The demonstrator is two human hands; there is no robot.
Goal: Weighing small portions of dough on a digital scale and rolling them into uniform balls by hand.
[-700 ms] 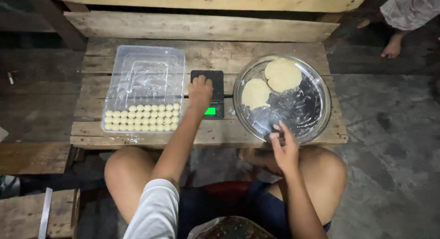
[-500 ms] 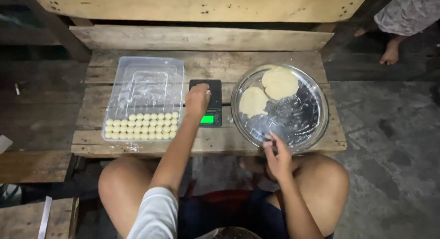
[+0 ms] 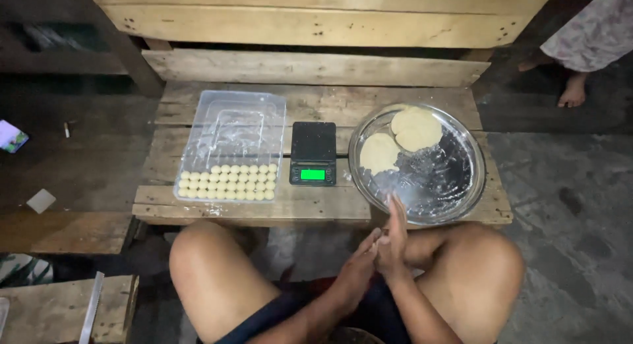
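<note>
Two rough planks form the wooden bench. Right of its black scale: a shiny round metal tray with flat dough discs. Left: a clear plastic tray, dough balls. Below the scale, left hand and right hand press palms together; what they hold cannot be told.

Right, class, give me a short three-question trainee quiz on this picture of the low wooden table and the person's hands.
1. True or false: the person's left hand and right hand are pressed together, palm to palm.
2. What lies in the round metal tray? A) two flat dough discs B) a knife C) eggs
3. Fill in: the small dough balls sit in rows at the near end of the clear plastic ____.

Key
1. True: both hands meet in front of the table, touching neither the tray nor the digital scale.
2. A: two dough discs at its far left side.
3. Container.
</note>
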